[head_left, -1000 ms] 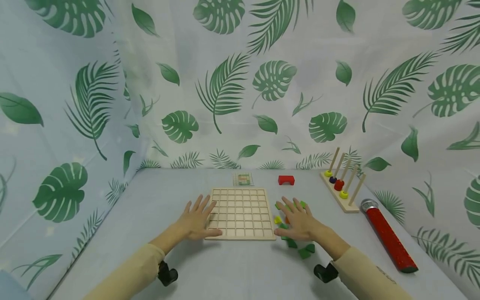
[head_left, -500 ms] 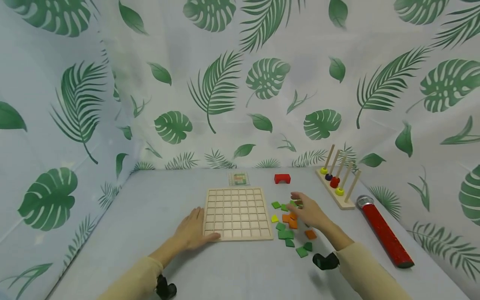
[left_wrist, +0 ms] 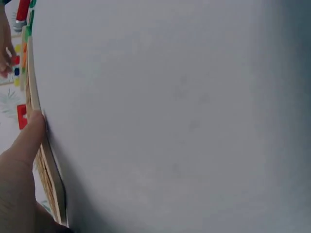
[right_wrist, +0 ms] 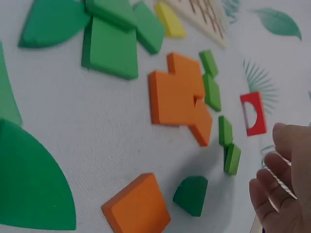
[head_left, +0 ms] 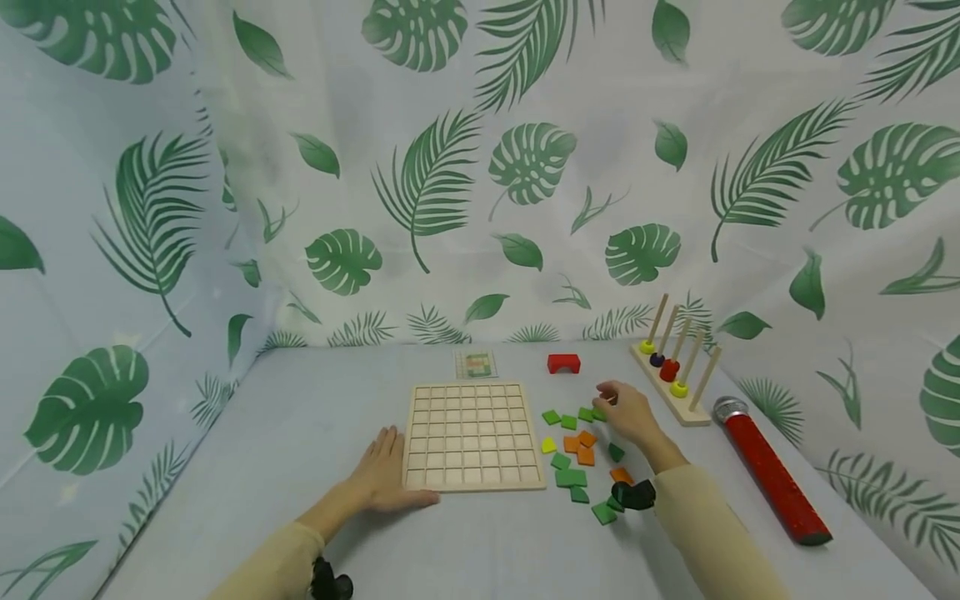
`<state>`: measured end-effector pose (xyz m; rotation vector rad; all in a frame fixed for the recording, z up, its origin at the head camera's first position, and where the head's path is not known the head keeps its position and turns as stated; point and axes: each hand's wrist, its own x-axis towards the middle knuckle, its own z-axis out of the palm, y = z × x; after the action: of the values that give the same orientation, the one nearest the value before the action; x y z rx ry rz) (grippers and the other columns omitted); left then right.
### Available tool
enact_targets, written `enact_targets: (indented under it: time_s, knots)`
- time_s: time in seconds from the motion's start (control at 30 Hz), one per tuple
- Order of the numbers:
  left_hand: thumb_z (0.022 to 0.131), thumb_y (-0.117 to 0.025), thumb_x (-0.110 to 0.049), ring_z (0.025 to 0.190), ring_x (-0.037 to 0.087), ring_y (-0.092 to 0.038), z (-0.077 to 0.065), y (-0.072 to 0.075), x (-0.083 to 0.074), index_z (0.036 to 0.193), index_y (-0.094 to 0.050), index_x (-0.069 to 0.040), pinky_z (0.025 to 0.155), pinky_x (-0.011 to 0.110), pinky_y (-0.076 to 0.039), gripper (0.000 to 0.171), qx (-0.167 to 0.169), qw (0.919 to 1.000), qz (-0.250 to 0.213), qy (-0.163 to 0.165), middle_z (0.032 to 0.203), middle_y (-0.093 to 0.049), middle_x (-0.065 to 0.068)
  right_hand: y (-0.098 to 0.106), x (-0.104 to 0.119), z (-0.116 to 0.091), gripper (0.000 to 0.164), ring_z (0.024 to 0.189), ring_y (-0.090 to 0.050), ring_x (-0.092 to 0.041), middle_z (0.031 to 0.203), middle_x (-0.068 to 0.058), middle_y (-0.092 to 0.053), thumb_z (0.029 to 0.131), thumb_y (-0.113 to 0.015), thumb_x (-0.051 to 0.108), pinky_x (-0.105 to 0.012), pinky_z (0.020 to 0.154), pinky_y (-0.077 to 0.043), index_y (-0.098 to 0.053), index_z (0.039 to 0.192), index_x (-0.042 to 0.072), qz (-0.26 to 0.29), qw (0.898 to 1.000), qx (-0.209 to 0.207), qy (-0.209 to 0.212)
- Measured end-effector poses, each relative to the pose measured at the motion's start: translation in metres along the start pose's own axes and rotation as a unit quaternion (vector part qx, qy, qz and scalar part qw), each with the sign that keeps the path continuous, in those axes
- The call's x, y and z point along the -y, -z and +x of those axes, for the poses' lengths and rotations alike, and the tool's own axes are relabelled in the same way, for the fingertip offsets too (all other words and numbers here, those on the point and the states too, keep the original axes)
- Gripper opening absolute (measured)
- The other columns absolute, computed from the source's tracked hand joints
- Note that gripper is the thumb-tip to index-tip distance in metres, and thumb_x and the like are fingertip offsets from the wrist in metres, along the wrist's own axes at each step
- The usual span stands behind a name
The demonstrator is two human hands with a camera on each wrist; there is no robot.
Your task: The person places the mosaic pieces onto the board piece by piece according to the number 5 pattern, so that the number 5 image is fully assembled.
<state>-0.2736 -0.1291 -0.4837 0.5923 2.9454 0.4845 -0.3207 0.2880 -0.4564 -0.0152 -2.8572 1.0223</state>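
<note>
A wooden board with a square grid (head_left: pixel 474 437) lies flat on the table in the head view. My left hand (head_left: pixel 381 477) rests at its left side, fingers straight and thumb along the near corner. The left wrist view has that thumb (left_wrist: pixel 30 136) against the board's edge (left_wrist: pixel 57 194). Right of the board are scattered small tiles: several light green squares (head_left: pixel 569 422), orange squares (head_left: pixel 586 456), darker green pieces (head_left: pixel 572 477) and a yellow one (head_left: pixel 549 446). My right hand (head_left: pixel 632 414) hovers over the far tiles, fingers loosely bent; nothing shows between them in the right wrist view.
A pattern card (head_left: pixel 476 364) lies behind the board, with a red arch block (head_left: pixel 564 363) to its right. Farther right stand a wooden peg rack with coloured beads (head_left: pixel 690 410) and a red microphone (head_left: pixel 776 475). Leaf-printed cloth (head_left: pixel 442 167) encloses the table.
My right hand has drawn back rightward off the tiles, its fingers going from spread to bent. My left hand has settled from over the board onto its left side. The view has shifted slightly.
</note>
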Motion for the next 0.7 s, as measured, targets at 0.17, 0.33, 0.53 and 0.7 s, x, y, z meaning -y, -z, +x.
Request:
enact_targets:
  time_s: [0.17,0.33,0.53,0.7]
  knots:
    - [0.071,-0.068,-0.064,0.137,0.048,-0.012,0.000,0.009,-0.002,0.143,-0.020,0.013,0.109,0.057,-0.015,0.116,0.028,0.9991,-0.031,0.008,0.147,-0.016,0.036,-0.002,-0.013,0.007,0.044,0.100,-0.047,-0.039,0.113,-0.029,-0.048,0.092,-0.058,0.018,-0.052,0.088,-0.043,-0.050,0.123,-0.012,-0.039,0.997,0.042,-0.047]
    - [0.071,-0.070,-0.062,0.137,0.048,-0.013,-0.002,0.014,-0.002,0.141,-0.021,0.016,0.108,0.057,-0.017,0.116,0.052,0.9983,-0.016,0.021,0.146,-0.016,0.036,-0.009,-0.027,0.013,0.041,0.098,-0.048,-0.034,0.111,-0.023,-0.049,0.089,-0.063,0.016,-0.051,0.091,-0.042,-0.053,0.122,-0.007,-0.035,0.993,0.085,-0.074]
    - [0.073,-0.066,-0.065,0.137,0.047,-0.012,-0.004,0.016,0.000,0.142,-0.020,0.015,0.108,0.057,-0.018,0.116,0.060,0.9981,0.000,0.015,0.147,-0.015,0.035,-0.017,-0.033,0.012,0.032,0.094,-0.047,-0.032,0.106,-0.020,-0.047,0.088,-0.064,0.012,-0.048,0.088,-0.043,-0.058,0.115,-0.005,-0.017,0.996,0.060,-0.061]
    - [0.075,-0.063,-0.068,0.139,0.044,-0.010,0.000,0.016,0.000,0.143,-0.018,0.014,0.109,0.055,-0.016,0.116,0.077,0.9969,0.011,0.015,0.149,-0.012,0.034,-0.018,-0.034,0.009,0.027,0.092,-0.047,-0.032,0.104,-0.021,-0.046,0.089,-0.063,0.011,-0.048,0.086,-0.043,-0.059,0.110,-0.006,-0.027,0.998,0.030,-0.050]
